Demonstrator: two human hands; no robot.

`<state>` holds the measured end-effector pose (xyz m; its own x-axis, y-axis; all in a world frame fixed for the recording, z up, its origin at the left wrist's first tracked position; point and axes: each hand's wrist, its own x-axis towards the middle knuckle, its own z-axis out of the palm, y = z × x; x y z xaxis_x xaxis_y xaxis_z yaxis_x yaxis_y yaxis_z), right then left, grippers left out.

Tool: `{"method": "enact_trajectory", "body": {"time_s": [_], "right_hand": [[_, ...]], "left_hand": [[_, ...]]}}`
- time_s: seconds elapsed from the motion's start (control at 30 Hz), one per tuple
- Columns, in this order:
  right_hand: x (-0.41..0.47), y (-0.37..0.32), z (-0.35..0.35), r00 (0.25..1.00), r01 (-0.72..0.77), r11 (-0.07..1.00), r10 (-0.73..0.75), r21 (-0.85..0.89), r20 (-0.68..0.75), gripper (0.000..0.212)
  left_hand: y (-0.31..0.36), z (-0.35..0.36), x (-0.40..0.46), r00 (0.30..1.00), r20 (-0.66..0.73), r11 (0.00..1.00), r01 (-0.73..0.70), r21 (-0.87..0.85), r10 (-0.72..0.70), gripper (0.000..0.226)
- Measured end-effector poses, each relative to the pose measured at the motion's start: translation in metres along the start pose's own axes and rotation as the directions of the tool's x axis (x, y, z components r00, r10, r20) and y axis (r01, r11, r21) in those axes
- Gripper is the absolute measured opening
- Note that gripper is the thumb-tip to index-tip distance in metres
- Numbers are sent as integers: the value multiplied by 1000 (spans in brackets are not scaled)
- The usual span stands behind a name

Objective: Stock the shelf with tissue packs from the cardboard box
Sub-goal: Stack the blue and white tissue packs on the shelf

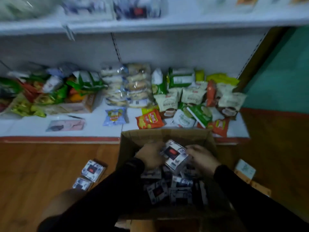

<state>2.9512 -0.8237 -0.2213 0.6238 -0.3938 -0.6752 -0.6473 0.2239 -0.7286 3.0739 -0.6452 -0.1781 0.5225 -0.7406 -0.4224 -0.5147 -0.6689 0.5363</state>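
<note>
Fingers of left hand (151, 154) and right hand (203, 157) curled round one tissue pack (175, 154), gripped from both sides, raised above loose packs (170, 186) in cardboard box (168, 133). Risk: slick wrap slips, pack drops back. Bottom shelf (93, 128) beyond, far side, crowded with snack bags (148, 118); placing could knock them. Two packs on floor (90, 174), near left, trip hazard.

wooden floor (41, 164) — cardboard box (127, 148), tissue packs (92, 170)

Snack packets (184, 97) crowd the shelf (93, 129) right; left front lies bare.
</note>
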Motion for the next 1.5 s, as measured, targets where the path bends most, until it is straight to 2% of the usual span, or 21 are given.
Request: {"method": "enact_trajectory", "body": {"time_s": [0.07,0.13,0.2,0.33,0.4,0.47,0.6,0.67,0.7,0.8,0.83,0.9,0.97,1.07,1.1,1.2,1.23,1.33,1.5], "right_hand": [[-29,-28,-2,998,69,995,-68,67,-10,7],[-57,-60,-3,991,130,983,-133,132,13,10],[-82,-93,-3,982,182,969,-187,168,15,13],[-119,-163,-3,942,326,919,-337,222,11,17],[-134,-199,-4,912,398,885,-411,244,5,24],[-158,-233,-8,870,472,850,-492,236,31,28],[-200,-291,-22,761,649,760,-649,47,-11,34],[-208,-313,-31,671,722,674,-737,-156,-75,36],[-207,-322,-36,604,743,602,-792,-292,-96,35],[-193,-346,-52,393,666,334,-917,-667,-67,32],[-184,-353,-57,357,611,274,-933,-742,-50,35],[-166,-368,-64,338,519,210,-941,-828,-26,42],[-149,-378,-68,359,454,191,-933,-870,-17,49],[-130,-387,-64,394,336,157,-919,-929,-12,57],[-124,-388,-62,420,292,145,-907,-945,-9,60],[-113,-387,-58,529,166,136,-848,-977,-28,66],[-111,-385,-57,552,144,136,-833,-980,-34,67],[-105,-381,-58,578,116,128,-815,-985,-38,67],[-103,-382,-58,576,113,133,-816,-985,-45,66]], "left_hand": [[15,-25,-25,994,-72,996,-82,47,85,60],[30,-51,-47,975,-115,974,-173,149,191,75],[46,-75,-65,937,-182,938,-254,234,299,80],[80,-127,-93,778,-359,843,-385,377,516,56],[93,-156,-103,676,-443,801,-412,435,589,49],[107,-186,-111,608,-488,772,-399,494,626,47],[130,-244,-121,482,-596,764,-352,540,643,47],[137,-271,-121,388,-640,748,-343,568,664,44],[137,-284,-119,363,-654,748,-326,579,664,43],[122,-319,-106,378,-686,779,-209,591,622,43],[113,-328,-100,391,-701,795,-171,582,597,42],[91,-341,-88,423,-734,833,-104,543,532,41],[73,-350,-81,441,-775,872,-39,488,453,40],[50,-359,-67,430,-809,881,66,469,399,41],[44,-360,-63,465,-801,876,101,471,377,42],[32,-356,-54,625,-754,893,196,406,205,55],[31,-353,-53,646,-745,896,215,388,168,64],[33,-347,-54,633,-758,905,217,366,155,87],[30,-347,-46,613,-772,896,233,377,166,82]]}}
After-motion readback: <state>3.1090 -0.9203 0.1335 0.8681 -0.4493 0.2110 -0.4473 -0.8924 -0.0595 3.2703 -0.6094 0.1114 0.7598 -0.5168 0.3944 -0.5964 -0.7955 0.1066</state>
